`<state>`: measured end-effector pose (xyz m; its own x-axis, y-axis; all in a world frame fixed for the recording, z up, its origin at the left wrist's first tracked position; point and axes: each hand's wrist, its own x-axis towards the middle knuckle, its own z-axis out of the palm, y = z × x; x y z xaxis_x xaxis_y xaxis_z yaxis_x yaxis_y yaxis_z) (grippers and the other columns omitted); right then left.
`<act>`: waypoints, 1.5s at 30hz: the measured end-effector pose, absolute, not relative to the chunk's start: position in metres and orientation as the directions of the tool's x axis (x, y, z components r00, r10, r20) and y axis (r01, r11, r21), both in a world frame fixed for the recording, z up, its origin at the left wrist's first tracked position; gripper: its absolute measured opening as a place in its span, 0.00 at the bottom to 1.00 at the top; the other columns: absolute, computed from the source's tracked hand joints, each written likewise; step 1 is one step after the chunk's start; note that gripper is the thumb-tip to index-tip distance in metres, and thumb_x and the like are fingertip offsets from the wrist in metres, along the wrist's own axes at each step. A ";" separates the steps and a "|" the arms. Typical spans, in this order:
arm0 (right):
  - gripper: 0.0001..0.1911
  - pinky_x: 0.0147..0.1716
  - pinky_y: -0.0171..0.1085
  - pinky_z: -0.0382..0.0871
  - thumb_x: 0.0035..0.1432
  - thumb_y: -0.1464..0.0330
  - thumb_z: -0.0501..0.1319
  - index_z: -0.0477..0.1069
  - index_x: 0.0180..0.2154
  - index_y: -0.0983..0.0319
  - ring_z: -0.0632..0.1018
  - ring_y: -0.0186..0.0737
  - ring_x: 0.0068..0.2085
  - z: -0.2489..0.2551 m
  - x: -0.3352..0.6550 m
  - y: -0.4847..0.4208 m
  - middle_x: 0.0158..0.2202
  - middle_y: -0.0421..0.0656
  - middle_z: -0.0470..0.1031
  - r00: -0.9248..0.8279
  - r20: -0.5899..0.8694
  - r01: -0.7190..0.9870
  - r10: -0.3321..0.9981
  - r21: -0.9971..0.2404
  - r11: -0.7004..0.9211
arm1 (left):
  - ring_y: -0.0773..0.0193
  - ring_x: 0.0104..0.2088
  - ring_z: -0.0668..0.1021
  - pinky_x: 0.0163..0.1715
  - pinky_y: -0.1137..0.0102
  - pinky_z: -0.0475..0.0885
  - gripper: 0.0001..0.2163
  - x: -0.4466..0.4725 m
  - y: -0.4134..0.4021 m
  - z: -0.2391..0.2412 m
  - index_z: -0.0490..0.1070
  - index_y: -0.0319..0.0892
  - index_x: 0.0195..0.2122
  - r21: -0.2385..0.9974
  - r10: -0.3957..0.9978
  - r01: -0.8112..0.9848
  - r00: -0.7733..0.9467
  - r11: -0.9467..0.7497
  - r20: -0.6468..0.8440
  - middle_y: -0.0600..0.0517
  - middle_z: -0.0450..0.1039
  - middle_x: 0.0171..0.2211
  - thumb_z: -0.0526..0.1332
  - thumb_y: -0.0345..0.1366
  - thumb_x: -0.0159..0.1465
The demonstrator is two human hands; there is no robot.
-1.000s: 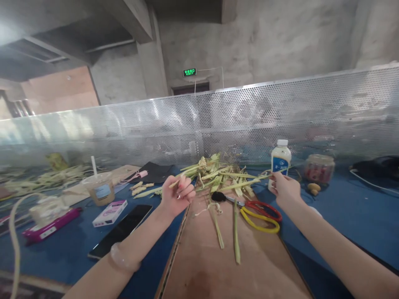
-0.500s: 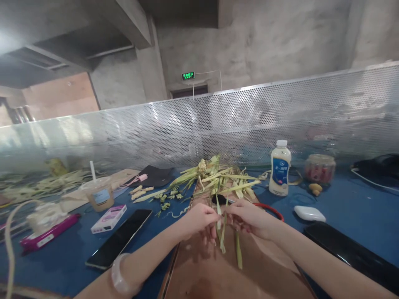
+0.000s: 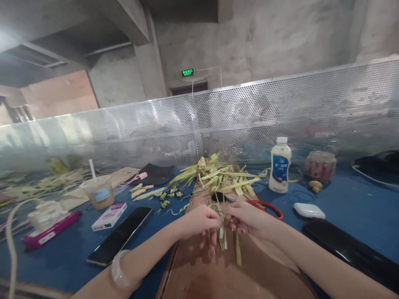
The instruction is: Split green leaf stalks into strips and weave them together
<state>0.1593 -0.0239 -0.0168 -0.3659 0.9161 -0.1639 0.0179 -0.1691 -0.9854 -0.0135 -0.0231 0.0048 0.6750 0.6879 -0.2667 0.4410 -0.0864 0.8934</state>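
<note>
Over a brown board (image 3: 212,276), my left hand (image 3: 203,224) pinches thin pale-green leaf strips (image 3: 222,236) between thumb and fingers. Close on the other side, my right hand (image 3: 245,216) is closed on the same strips, its fingertips almost meeting the left ones. The strips hang down below both hands, and where they cross is partly hidden by the fingers. A separate green strip (image 3: 238,249) lies on the board under my right hand. Just beyond the hands is a heap of dry leaf strips (image 3: 224,176). Red-handled scissors (image 3: 274,211) lie partly behind my right hand, near a dark round-ended tool (image 3: 219,197).
At left are a phone (image 3: 120,234), a small pink-white box (image 3: 109,216), a drink cup with straw (image 3: 101,195) and several small knotted green pieces (image 3: 168,197). At right stand a bottle (image 3: 279,168) and a jar (image 3: 320,166), with a white earphone case (image 3: 309,210) and black case (image 3: 349,249) nearer.
Both hands stay close together; the left fingers have dropped slightly and the strips between the hands have shifted, their upper ends now lower. More of the red scissor handle shows.
</note>
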 end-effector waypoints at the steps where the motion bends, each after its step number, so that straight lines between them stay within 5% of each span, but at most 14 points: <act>1: 0.11 0.09 0.23 0.52 0.50 0.64 0.58 0.63 0.24 0.65 0.67 0.25 0.15 -0.018 0.159 -0.024 0.16 0.37 0.67 -0.375 -0.164 0.040 0.913 -0.986 -0.160 | 0.68 0.15 0.70 0.15 0.75 0.62 0.10 -0.013 -0.024 0.004 0.65 0.38 0.24 0.886 0.686 0.454 0.673 -0.089 -0.277 0.54 0.68 0.15 0.55 0.41 0.53; 7: 0.09 0.08 0.23 0.50 0.50 0.66 0.58 0.62 0.23 0.64 0.66 0.25 0.14 -0.015 0.162 -0.024 0.14 0.35 0.64 -0.356 -0.158 0.132 0.921 -0.984 -0.118 | 0.69 0.13 0.67 0.17 0.75 0.60 0.18 -0.012 -0.019 -0.001 0.65 0.38 0.29 0.824 0.764 0.546 0.594 -0.153 -0.251 0.55 0.65 0.14 0.46 0.49 0.58; 10: 0.10 0.08 0.23 0.51 0.50 0.65 0.58 0.60 0.22 0.63 0.65 0.25 0.13 -0.014 0.162 -0.024 0.14 0.35 0.65 -0.331 -0.166 0.150 0.929 -0.981 -0.122 | 0.68 0.18 0.68 0.20 0.75 0.58 0.16 -0.016 -0.012 -0.002 0.66 0.39 0.27 0.633 0.900 0.683 0.433 -0.365 0.053 0.54 0.66 0.16 0.48 0.46 0.58; 13: 0.10 0.08 0.24 0.53 0.49 0.65 0.58 0.61 0.22 0.64 0.65 0.25 0.13 -0.013 0.161 -0.024 0.16 0.36 0.66 -0.335 -0.195 0.176 0.922 -0.974 -0.142 | 0.67 0.23 0.69 0.23 0.75 0.57 0.12 -0.020 -0.008 -0.002 0.69 0.41 0.30 0.449 0.878 0.754 0.400 -0.479 0.264 0.53 0.69 0.22 0.51 0.41 0.57; 19: 0.11 0.05 0.25 0.51 0.52 0.62 0.54 0.63 0.23 0.63 0.65 0.26 0.11 -0.002 0.171 -0.024 0.16 0.39 0.69 -0.225 -0.115 0.322 0.968 -0.946 -0.038 | 0.65 0.25 0.71 0.25 0.74 0.58 0.17 -0.015 -0.016 -0.004 0.67 0.44 0.46 0.475 0.861 0.720 0.456 -0.506 0.227 0.51 0.72 0.29 0.48 0.42 0.59; 23: 0.11 0.05 0.26 0.53 0.51 0.66 0.53 0.60 0.19 0.62 0.66 0.31 0.08 -0.001 0.183 -0.024 0.10 0.40 0.66 -0.209 -0.097 0.565 0.973 -0.824 0.039 | 0.64 0.28 0.71 0.27 0.73 0.60 0.20 -0.013 -0.019 -0.002 0.64 0.44 0.51 0.460 0.835 0.701 0.503 -0.546 0.224 0.50 0.72 0.30 0.48 0.43 0.60; 27: 0.08 0.03 0.25 0.48 0.48 0.69 0.54 0.61 0.20 0.62 0.62 0.29 0.05 -0.013 0.183 -0.026 0.07 0.39 0.65 -0.264 -0.162 0.614 0.951 -0.788 0.036 | 0.63 0.32 0.72 0.32 0.72 0.63 0.19 -0.013 -0.017 -0.004 0.66 0.44 0.50 0.428 0.799 0.678 0.545 -0.598 0.253 0.49 0.72 0.33 0.49 0.42 0.59; 30: 0.09 0.03 0.25 0.48 0.48 0.69 0.55 0.61 0.18 0.62 0.61 0.29 0.05 -0.022 0.180 -0.025 0.06 0.39 0.64 -0.281 -0.150 0.573 0.948 -0.819 0.040 | 0.62 0.33 0.72 0.34 0.71 0.64 0.19 -0.011 -0.014 -0.009 0.68 0.43 0.48 0.462 0.796 0.658 0.562 -0.595 0.226 0.48 0.73 0.35 0.50 0.42 0.59; 36: 0.11 0.04 0.23 0.51 0.51 0.67 0.54 0.61 0.19 0.63 0.62 0.27 0.06 -0.025 0.170 -0.020 0.08 0.40 0.66 -0.268 -0.169 0.530 0.948 -0.848 -0.001 | 0.62 0.40 0.73 0.42 0.70 0.65 0.17 -0.006 -0.011 -0.013 0.68 0.40 0.46 0.718 0.799 0.508 0.590 -0.477 0.114 0.48 0.72 0.43 0.53 0.38 0.57; 45: 0.12 0.06 0.23 0.54 0.55 0.63 0.53 0.63 0.26 0.65 0.64 0.26 0.08 -0.019 0.160 -0.027 0.12 0.36 0.66 -0.338 -0.245 0.473 0.909 -0.879 -0.061 | 0.61 0.39 0.73 0.39 0.67 0.68 0.17 -0.005 -0.012 -0.016 0.65 0.40 0.47 0.928 0.823 0.274 0.566 -0.251 0.056 0.46 0.70 0.41 0.54 0.38 0.57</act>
<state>0.1604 -0.0275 -0.0191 -0.3377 0.9088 -0.2453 0.4732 -0.0613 -0.8788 -0.0055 -0.0120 -0.0162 0.5660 0.8225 0.0558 0.2735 -0.2512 0.9285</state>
